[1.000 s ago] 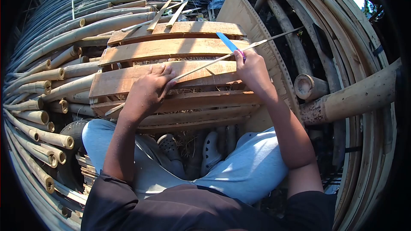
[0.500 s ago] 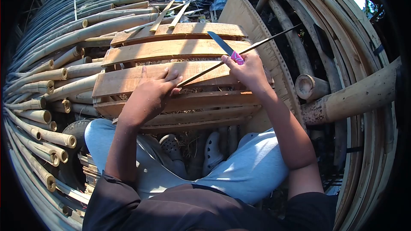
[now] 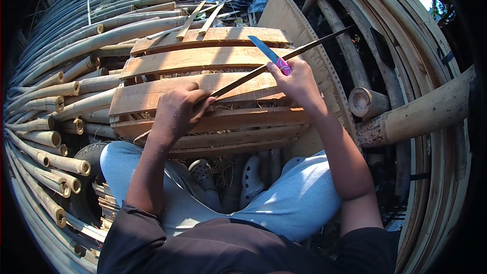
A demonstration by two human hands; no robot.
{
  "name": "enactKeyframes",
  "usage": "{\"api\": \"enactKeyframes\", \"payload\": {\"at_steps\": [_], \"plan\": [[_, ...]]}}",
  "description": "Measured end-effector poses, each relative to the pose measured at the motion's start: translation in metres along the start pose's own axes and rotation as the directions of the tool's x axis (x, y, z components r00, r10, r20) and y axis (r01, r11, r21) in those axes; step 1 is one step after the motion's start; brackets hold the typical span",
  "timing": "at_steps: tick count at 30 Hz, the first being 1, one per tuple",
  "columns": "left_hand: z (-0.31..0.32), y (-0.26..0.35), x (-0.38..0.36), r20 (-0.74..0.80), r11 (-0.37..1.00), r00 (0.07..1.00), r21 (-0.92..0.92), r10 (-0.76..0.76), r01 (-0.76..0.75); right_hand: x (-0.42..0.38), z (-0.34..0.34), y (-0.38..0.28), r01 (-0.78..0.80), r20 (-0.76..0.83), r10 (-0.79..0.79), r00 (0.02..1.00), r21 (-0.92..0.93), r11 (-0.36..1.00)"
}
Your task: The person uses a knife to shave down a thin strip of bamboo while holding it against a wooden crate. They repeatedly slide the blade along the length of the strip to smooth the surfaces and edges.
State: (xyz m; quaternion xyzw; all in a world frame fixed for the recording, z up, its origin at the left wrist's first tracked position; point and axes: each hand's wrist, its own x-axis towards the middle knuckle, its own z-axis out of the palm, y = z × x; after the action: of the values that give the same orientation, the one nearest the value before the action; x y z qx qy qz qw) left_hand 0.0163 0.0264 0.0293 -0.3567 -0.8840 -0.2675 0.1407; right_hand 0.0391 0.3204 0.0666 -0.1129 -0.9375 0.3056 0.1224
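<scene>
A long, dark bamboo strip (image 3: pixel 242 80) runs slantwise over the wooden slatted crate (image 3: pixel 167 96), rising toward the upper right. My left hand (image 3: pixel 183 105) pinches it at the lower part, close over the crate's near slats, with fingers curled. Farther up, my right hand (image 3: pixel 298 82) is closed round the pink handle of a knife (image 3: pixel 265 49), its thumb against the strip. The blade points up and to the left, beyond the strip. One broad face of the strip shows toward me; its far end reaches past the plywood board.
Stacked bamboo poles (image 3: pixel 56 89) fill the left side, cut ends toward me. A plywood board (image 3: pixel 291 18) leans at the crate's right. Beyond it lie a thick bamboo pole (image 3: pixel 421 109) and long split lengths (image 3: pixel 431 198). Two thin offcuts (image 3: pixel 212 18) rest at the crate's back edge.
My left fingers, spread over the slat before, have curled in around the strip. The strip has turned to show a wider face. My right hand and the knife have shifted slightly.
</scene>
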Motion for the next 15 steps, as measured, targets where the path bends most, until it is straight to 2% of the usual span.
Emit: {"api": "enactKeyframes", "payload": {"at_steps": [3,5,7,8,9,11,13,14,15], "plan": [[0.002,-0.002,-0.001,0.031,1.0,0.999,0.029,-0.01,0.009,0.0,-0.007,-0.004,-0.068,0.027,0.067,0.997,0.011,0.998],[0.004,-0.004,-0.001,0.038,0.995,0.999,0.09,0.036,-0.039,0.003,-0.011,0.001,-0.109,0.062,0.108,0.992,0.014,0.994],[0.005,-0.004,-0.002,0.026,0.994,0.999,0.096,0.048,-0.051,0.005,-0.013,0.014,-0.057,0.001,0.057,0.998,-0.082,0.995],[0.005,-0.004,-0.002,0.012,0.993,0.998,0.101,0.063,-0.064,0.013,-0.007,0.038,0.1,-0.118,-0.121,0.986,-0.168,0.981],[0.006,-0.005,-0.002,0.015,0.993,0.998,0.1,0.061,-0.062,0.015,-0.009,0.039,0.109,-0.14,-0.127,0.982,-0.128,0.986],[0.009,-0.007,-0.002,0.003,0.993,0.998,0.095,0.07,-0.07,0.013,-0.004,0.037,-0.004,-0.11,-0.01,0.994,-0.126,0.992],[0.01,-0.008,-0.003,0.001,0.992,0.998,0.103,0.068,-0.068,-0.009,0.008,0.007,0.012,-0.041,-0.016,0.999,-0.107,0.994],[0.011,-0.008,-0.003,-0.005,0.992,0.998,0.112,0.066,-0.065,-0.013,0.019,0.006,0.071,0.035,-0.068,0.997,-0.096,0.993],[0.011,-0.007,-0.003,-0.002,0.992,0.998,0.111,0.067,-0.067,-0.02,0.026,0.0,0.095,0.026,-0.093,0.995,-0.05,0.994]]}}
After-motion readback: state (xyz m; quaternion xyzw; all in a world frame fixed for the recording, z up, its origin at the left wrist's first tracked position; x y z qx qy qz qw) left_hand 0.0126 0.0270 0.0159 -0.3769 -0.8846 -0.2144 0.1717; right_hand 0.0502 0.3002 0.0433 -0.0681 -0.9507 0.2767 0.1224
